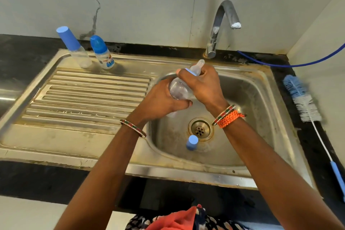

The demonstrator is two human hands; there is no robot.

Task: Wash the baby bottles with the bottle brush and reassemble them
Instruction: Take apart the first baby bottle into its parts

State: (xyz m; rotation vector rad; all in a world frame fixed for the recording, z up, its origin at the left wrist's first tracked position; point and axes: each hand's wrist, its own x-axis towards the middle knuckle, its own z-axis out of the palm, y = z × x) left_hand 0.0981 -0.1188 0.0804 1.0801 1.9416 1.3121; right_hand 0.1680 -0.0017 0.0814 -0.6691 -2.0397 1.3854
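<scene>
Gripping one bottle (179,87) in both my hands, left (160,101), right (202,85); two capped bottles (101,52) at sink's (261,99) far-left edge, one loose cap (192,142), one brush (306,102).

Blue caps (192,142) and blue-white brush (302,97) (orange wrist thread (228,118)) beside steel sink (261,87).

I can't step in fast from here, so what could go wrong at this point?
The loose cap stands in the sink beside the drain; a dropped bottle could knock it over. The left hand and right hand may be wet, so the twist on the collar might slip. The brush lies near the counter edge.
</scene>
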